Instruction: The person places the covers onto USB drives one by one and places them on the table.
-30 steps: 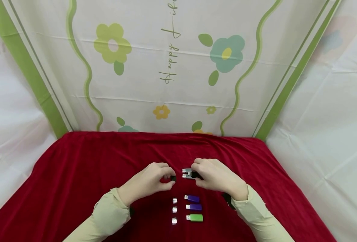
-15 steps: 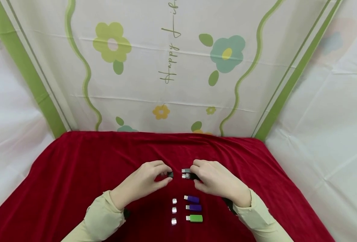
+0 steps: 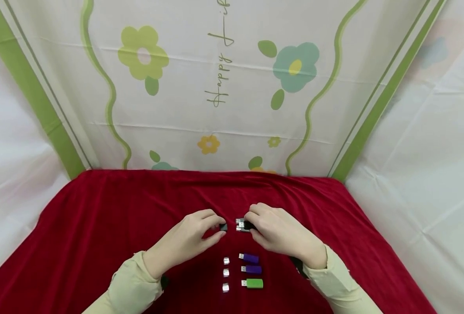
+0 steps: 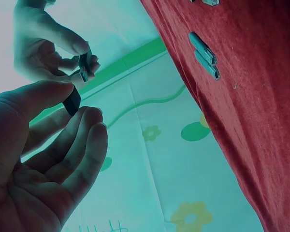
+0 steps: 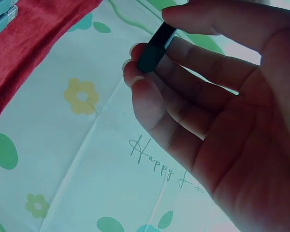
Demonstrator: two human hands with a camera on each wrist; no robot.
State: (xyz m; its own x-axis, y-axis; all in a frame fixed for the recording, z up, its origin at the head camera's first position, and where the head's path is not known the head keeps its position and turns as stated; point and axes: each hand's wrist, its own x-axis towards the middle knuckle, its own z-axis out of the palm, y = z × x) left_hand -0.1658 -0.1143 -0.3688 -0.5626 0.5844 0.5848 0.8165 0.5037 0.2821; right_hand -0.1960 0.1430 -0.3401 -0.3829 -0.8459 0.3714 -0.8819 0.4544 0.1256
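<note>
Between thumb and fingertips the left hand (image 3: 186, 237) pinches a small black cap (image 3: 223, 227), also visible as a dark cap (image 4: 72, 101) in the left wrist view. Facing it, the right hand (image 3: 283, 231) pinches a black USB stick (image 3: 248, 225), its metal plug pointing left toward the cap. A gap separates cap and plug. In the right wrist view the dark stick (image 5: 155, 48) lies between the thumb and fingers. In the head view, two capped grey sticks (image 3: 238, 228) appear behind the held stick, partly hidden by it and the right hand.
Nearer the person, two purple USB sticks (image 3: 251, 269) and a green one (image 3: 254, 283) lie on the red cloth (image 3: 118, 218). Three small clear caps (image 3: 226, 273) form a column left of them. A floral white curtain (image 3: 224, 117) hangs behind.
Over the last second the left hand has drawn slightly left with the cap. The right hand has shifted a little left, and the held stick's plug shows more clearly.
</note>
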